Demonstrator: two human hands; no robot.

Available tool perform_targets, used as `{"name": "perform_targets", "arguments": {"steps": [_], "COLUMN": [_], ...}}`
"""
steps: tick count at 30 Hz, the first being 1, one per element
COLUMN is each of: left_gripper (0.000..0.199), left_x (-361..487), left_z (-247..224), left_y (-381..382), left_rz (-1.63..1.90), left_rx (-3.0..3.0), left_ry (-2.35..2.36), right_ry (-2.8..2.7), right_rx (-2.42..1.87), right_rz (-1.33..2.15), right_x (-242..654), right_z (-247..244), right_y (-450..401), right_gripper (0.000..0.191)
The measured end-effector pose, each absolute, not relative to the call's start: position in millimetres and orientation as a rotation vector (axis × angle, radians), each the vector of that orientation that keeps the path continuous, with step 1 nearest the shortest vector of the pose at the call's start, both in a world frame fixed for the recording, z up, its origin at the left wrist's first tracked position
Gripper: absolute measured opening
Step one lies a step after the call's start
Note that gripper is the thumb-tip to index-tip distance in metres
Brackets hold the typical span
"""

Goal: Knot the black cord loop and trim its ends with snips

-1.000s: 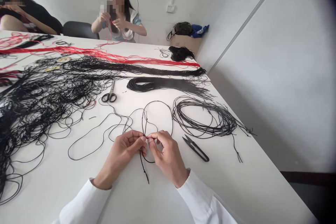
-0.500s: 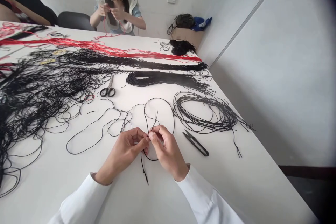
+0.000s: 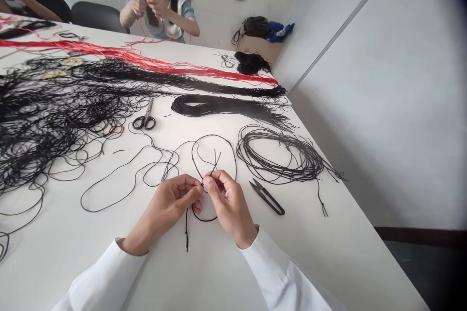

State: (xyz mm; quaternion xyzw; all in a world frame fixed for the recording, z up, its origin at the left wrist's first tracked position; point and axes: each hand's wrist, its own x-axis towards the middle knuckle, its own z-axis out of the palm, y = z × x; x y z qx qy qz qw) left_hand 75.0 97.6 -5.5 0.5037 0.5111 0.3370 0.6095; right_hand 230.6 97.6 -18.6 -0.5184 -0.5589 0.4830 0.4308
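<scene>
Knotting step, apparently: black cord [image 3: 204, 219] pinched between left hand [image 3: 164, 214] and right hand [image 3: 229, 204] (both nearly shut); next, tightening

My left hand [image 3: 164, 214] and right hand [image 3: 230, 206] meet low in front of me, thumbs and forefingers pinched, the fingertips [image 3: 201, 189] of both hands close together. My wrists bend inward, my forearms in white sleeves [image 3: 104, 277] angling up from either side toward the pinch.
</scene>
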Motion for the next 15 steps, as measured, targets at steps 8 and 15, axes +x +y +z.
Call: {"name": "perform_targets", "arguments": {"steps": [8,15], "left_gripper": [0.024,0.025], "left_x": [72.9,70.6], "left_z": [-6.1,-5.6], "left_y": [99.1,98.3], "left_rz": [0.872,0.899], "left_rx": [0.963,0.835], "left_ry": [1.149,1.095], "right_ry": [-1.425,-1.555], "right_rx": [-1.367,-1.353], "right_rz": [1.2,1.054], "right_x": [231.9,233.8], "right_z": [-19.8,-20.0], "right_y": [98.0,98.2], "right_gripper": [0.029,0.017]}}
